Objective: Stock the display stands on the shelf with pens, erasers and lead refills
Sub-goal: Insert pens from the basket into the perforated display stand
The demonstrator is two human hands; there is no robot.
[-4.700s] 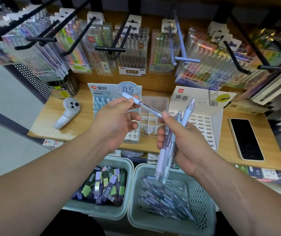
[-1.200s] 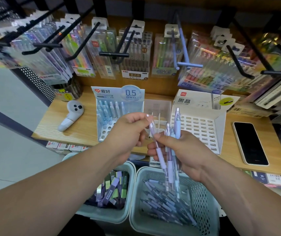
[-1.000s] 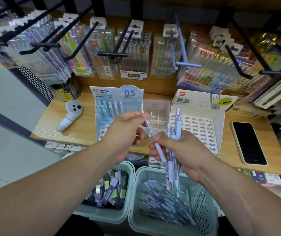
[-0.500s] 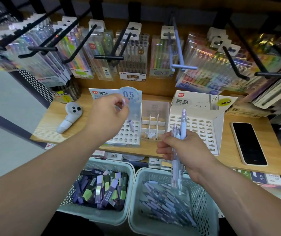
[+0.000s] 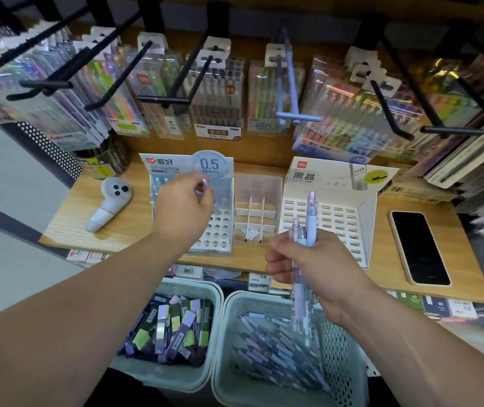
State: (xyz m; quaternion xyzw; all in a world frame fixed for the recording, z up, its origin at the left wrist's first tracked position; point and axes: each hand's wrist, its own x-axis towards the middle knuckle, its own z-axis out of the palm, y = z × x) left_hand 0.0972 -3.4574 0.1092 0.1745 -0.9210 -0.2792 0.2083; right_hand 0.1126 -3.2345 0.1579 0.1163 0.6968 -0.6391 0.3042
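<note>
My left hand (image 5: 183, 205) pinches the top of a pale purple pen (image 5: 205, 183) and holds it upright over the round holes of the blue 0.5 mm pen stand (image 5: 220, 230); several pens stand in its back rows. A small bundle of purple pens (image 5: 306, 230) stands upright in the grip of my right hand (image 5: 311, 265), in front of the white slotted lead refill stand (image 5: 331, 218). Between the two stands sits a clear divided tray (image 5: 256, 218).
Two pale green baskets stand below the shelf: the left basket (image 5: 196, 287) holds erasers, the right basket (image 5: 337, 342) holds loose pens. A white controller (image 5: 108, 202) lies at the shelf's left, a phone (image 5: 419, 248) at its right. Black hooks with pen packs hang above.
My left hand took one pen from the bundle and carried it left and up over the blue stand. My right hand lowered slightly with the rest of the bundle.
</note>
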